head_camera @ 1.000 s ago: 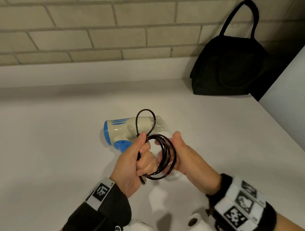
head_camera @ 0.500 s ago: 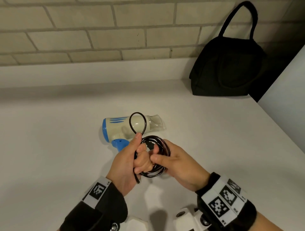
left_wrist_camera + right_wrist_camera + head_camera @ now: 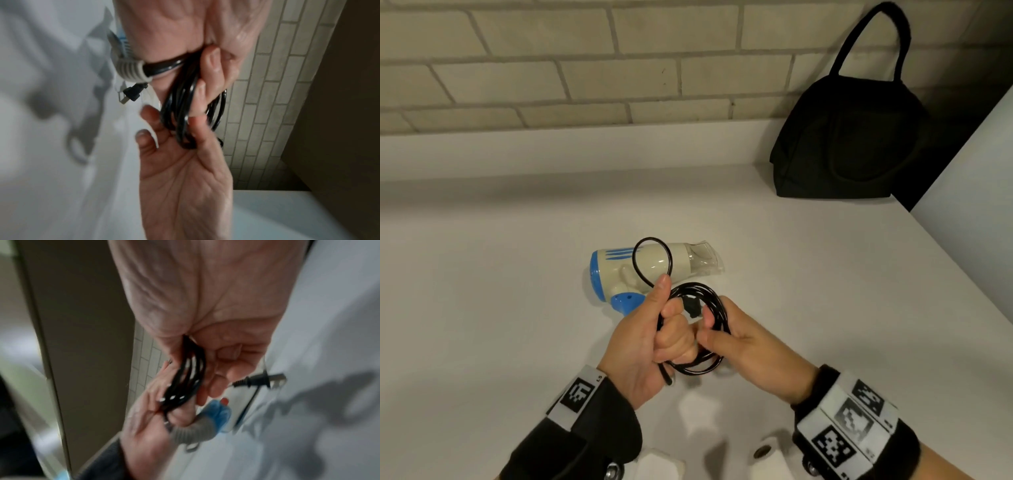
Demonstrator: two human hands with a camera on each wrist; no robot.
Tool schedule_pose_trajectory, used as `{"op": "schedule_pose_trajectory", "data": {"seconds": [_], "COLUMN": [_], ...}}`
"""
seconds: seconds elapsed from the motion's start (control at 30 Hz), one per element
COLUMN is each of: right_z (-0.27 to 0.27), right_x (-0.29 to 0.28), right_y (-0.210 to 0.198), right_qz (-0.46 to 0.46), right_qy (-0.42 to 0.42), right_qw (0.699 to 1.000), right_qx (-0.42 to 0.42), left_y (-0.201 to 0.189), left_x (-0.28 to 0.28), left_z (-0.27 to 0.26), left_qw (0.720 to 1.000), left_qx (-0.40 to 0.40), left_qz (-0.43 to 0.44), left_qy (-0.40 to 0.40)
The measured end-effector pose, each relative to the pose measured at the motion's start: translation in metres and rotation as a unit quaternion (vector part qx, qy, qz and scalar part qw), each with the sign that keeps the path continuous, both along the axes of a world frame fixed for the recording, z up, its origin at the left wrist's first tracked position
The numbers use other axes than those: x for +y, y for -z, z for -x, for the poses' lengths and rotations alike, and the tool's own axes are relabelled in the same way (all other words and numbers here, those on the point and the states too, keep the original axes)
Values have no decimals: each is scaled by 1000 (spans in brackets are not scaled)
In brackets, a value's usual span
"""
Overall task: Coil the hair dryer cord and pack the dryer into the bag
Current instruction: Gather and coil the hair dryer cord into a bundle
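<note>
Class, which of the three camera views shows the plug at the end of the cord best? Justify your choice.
The right wrist view: the plug shows side-on with its prongs, clear of the right hand. The left wrist view shows it smaller. In the head view it is a dark shape inside the coiled cord.

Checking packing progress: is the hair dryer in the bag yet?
Out. The hair dryer lies on the counter, apart from the black bag.

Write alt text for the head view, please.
Both hands hold a coiled black cord above a white counter: left hand grips it, right hand steadies the loops. A white-and-blue hair dryer lies behind; a black bag stands far right.
</note>
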State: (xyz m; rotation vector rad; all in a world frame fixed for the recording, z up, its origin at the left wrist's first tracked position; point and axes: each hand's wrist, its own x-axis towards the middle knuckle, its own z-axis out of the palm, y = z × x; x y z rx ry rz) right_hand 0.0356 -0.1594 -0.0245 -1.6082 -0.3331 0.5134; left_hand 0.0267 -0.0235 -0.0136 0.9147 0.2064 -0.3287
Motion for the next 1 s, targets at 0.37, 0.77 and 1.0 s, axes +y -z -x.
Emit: {"op": "schedule_pose_trajectory", "data": {"seconds": [0.37,0.77,1.0], "right_z": [-9,-10,-15], "right_x": [13,16,10], "right_y": [1,4,-1], "right_qz": [-1,86,110], "right_qy": [133,182,131], "right_qw": [991,971,975], "right_qx": [9,-131,-144], "left_y": [3,-5,-12], "left_x": [-11,-18,-15], "left_z": [1,-6,-6], "left_qw": [997,935,917], "left_qx": [-23,-92,-73], "left_qz": [-50,-335,-378], "left_qy": [53,70,104]}}
